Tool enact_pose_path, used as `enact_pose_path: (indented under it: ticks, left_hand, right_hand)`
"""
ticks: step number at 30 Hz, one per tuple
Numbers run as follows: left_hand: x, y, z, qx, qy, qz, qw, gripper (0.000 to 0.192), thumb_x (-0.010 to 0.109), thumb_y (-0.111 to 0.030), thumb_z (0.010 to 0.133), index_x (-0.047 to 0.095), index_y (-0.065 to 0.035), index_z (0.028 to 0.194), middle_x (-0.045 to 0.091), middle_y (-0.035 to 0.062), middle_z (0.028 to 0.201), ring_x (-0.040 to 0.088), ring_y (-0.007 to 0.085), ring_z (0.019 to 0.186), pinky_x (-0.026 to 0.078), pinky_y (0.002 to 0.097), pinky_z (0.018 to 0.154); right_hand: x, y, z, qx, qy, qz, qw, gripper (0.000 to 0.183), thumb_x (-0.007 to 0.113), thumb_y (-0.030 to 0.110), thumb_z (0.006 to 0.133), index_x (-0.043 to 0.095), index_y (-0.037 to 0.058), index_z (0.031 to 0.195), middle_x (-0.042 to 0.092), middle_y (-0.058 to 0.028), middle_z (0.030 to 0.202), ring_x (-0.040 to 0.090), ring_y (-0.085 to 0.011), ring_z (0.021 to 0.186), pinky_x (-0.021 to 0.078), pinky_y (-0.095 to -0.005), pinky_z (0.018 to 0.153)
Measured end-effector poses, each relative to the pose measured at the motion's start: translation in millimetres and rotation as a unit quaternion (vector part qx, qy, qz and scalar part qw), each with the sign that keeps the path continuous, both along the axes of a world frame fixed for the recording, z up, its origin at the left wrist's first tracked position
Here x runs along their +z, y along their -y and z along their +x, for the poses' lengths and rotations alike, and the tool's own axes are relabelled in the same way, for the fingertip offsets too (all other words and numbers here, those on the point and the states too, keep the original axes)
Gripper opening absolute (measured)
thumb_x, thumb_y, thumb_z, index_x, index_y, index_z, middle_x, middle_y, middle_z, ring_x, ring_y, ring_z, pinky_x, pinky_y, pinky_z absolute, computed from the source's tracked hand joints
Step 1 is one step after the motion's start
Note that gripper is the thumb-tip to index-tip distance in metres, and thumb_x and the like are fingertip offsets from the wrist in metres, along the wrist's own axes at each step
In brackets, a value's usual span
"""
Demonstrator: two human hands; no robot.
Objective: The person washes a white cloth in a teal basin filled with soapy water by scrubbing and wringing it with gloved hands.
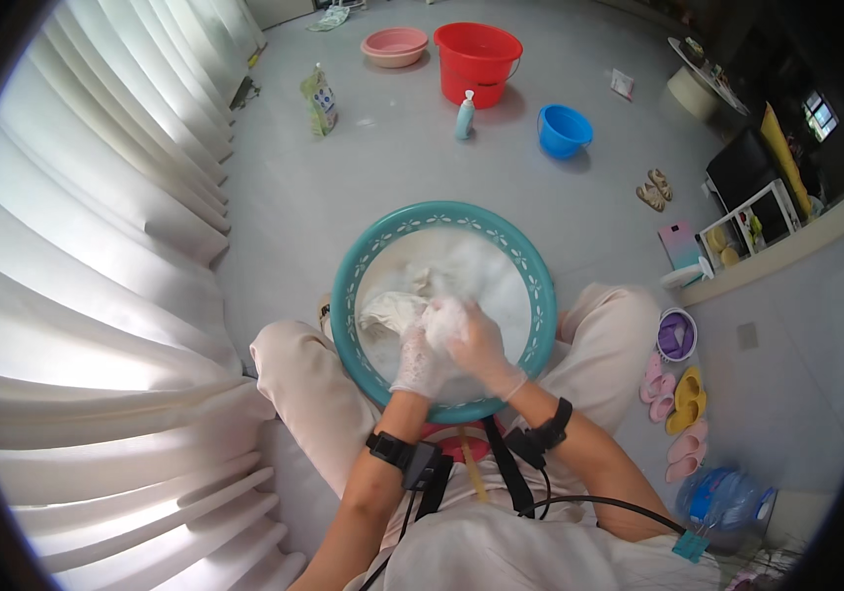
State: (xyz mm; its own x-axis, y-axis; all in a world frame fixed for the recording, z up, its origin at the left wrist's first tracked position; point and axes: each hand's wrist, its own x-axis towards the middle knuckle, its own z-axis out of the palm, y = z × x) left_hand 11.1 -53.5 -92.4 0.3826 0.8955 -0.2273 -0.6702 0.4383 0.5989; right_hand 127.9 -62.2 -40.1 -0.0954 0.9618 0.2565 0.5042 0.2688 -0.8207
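Note:
A teal plastic basin [344, 336] with a pierced flower-pattern rim sits between my knees, filled with white foamy water [499, 277]. Inside it, a wet white cloth [392, 310] lies bunched up, partly sunk in the suds. My left hand [419, 362], in a thin clear glove wet with foam, grips the cloth near the basin's middle. Close beside it, my right hand [482, 347], also gloved, is closed on a foam-covered bunch of the cloth. The two hands nearly meet there. Motion blur and foam hide the fingertips.
Beyond the basin stand a blue bucket [564, 133], a pump bottle [465, 118], a red bucket [477, 70], pink basins [394, 46] and a detergent pouch [320, 103]. White curtains [119, 244] hang at left. Slippers [686, 402] and a water jug [725, 499] line the right.

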Motion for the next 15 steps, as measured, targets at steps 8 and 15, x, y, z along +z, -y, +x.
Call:
enact_pose_path:
  ticks: [8,15]
  left_hand:
    - [-8,14,12,0.060,0.135,-0.139,0.979,0.041,0.038,-0.033,0.099,0.051,-0.0058,0.127,0.059,0.0079,0.121,0.059,0.0229,0.107,0.050,0.0359,0.091]
    - [-71,2,5,0.093,-0.109,0.081,0.986,0.039,0.042,-0.034,0.099,0.052,-0.0061,0.125,0.059,0.0085,0.121,0.057,0.0220,0.109,0.048,0.0337,0.094]
  right_hand:
    - [-15,-14,0,-0.005,0.088,0.042,0.995,0.028,0.070,0.016,0.069,0.062,0.0067,0.095,0.061,-0.0150,0.095,0.062,-0.0363,0.084,0.0510,-0.0426,0.072]
    - [7,4,-14,0.062,0.049,0.104,0.991,0.032,0.071,0.017,0.066,0.062,0.0076,0.096,0.062,-0.0117,0.087,0.063,-0.0329,0.080,0.0513,-0.0412,0.070]
